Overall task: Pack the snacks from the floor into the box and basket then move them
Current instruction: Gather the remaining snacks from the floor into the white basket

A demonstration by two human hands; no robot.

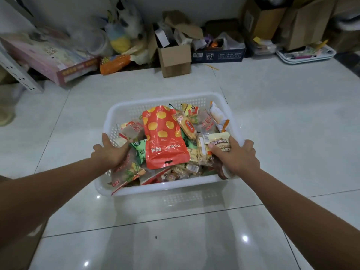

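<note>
A white perforated plastic basket [169, 187] sits on the tiled floor in the middle of the head view, full of snack packets. A big red pouch with yellow dots [163, 137] lies on top, with green, clear and beige packets around it. My left hand [110, 151] grips the basket's left rim, thumb inside over the packets. My right hand [236, 155] grips the right rim, its thumb pressed on a beige packet [219, 142]. Whether the basket is lifted off the floor is unclear.
Clutter lines the far wall: a pink flat box [48, 59], an orange snack bag [114, 64], a small open cardboard box [174, 59], a dark box [218, 54], larger cartons [303, 26] and a white tray [305, 55]. A metal shelf post [17, 75] stands at left.
</note>
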